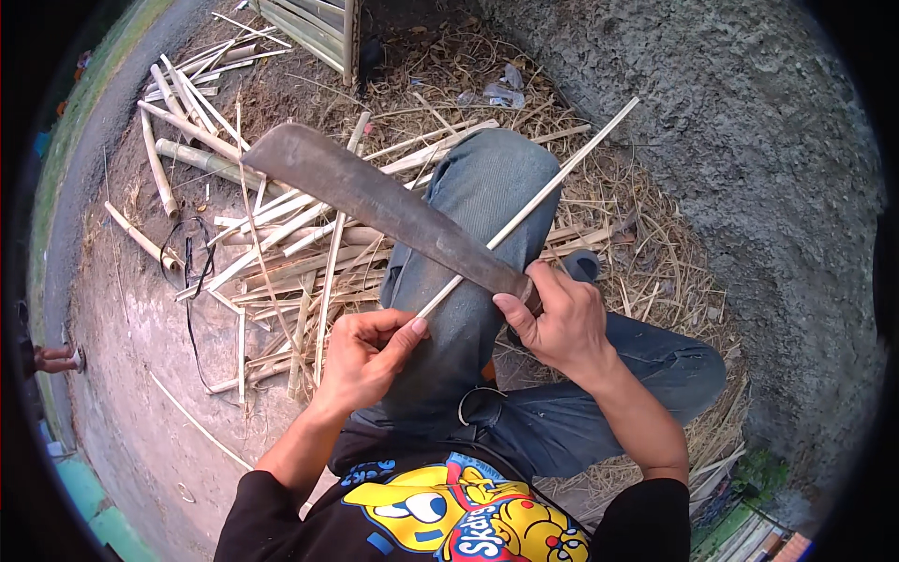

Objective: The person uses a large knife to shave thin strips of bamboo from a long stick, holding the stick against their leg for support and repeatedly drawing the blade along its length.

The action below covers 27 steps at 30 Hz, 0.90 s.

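Note:
My right hand is closed round the handle end of a machete, whose broad dark blade slants up to the left above my raised knee. Between thumb and fingers, my left hand pinches the lower end of a thin pale bamboo strip. The strip runs up to the right across my jeans and passes by the blade close to my right hand. Whether the cutting edge presses into the strip cannot be made out. Most of the machete's handle is hidden in my right fist.
Split bamboo pieces lie piled beyond my left hand, with thicker bamboo lengths farther left. A rough grey wall rises on the right. Shavings cover the ground before it. A bamboo frame stands at the top. A person's leg shows far left.

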{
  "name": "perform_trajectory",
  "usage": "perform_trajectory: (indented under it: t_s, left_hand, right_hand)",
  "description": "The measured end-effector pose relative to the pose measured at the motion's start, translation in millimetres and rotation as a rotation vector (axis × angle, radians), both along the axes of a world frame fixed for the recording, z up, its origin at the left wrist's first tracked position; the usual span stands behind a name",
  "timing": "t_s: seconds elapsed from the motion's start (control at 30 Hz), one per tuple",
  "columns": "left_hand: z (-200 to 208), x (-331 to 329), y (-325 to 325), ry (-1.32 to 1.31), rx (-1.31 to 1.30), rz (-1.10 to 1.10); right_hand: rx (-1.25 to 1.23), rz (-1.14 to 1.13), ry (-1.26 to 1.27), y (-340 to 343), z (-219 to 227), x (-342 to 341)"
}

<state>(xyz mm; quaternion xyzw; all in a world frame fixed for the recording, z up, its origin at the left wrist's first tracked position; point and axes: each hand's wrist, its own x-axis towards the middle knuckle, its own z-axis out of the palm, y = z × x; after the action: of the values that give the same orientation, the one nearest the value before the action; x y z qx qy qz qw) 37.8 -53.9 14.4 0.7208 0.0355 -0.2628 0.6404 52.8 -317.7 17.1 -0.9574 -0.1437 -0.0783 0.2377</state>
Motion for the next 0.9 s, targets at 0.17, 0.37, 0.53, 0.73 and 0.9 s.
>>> perform_trajectory:
  t_s: [0.17,0.37,0.53,0.73,0.9]
  left_hand:
    - [1,-8,-10,-0.106,0.041,0.082]
    - [2,-12,-18,-0.067,-0.055,0.117]
    - [1,-15,-14,-0.059,-0.012,0.129]
    - [1,-10,-18,-0.049,-0.050,0.149]
    - [5,-28,4,-0.026,0.031,0.122]
  right_hand:
    - [-0.079,0.026,-0.101,-12,1,12]
    - [-0.041,0.070,0.014,8,7,-12]
    - [-0.080,-0.073,0.007,-21,17,19]
    - [-0.074,-0.029,0.046,-16,18,7]
    - [-0.022,-0.351,0.002,-74,29,50]
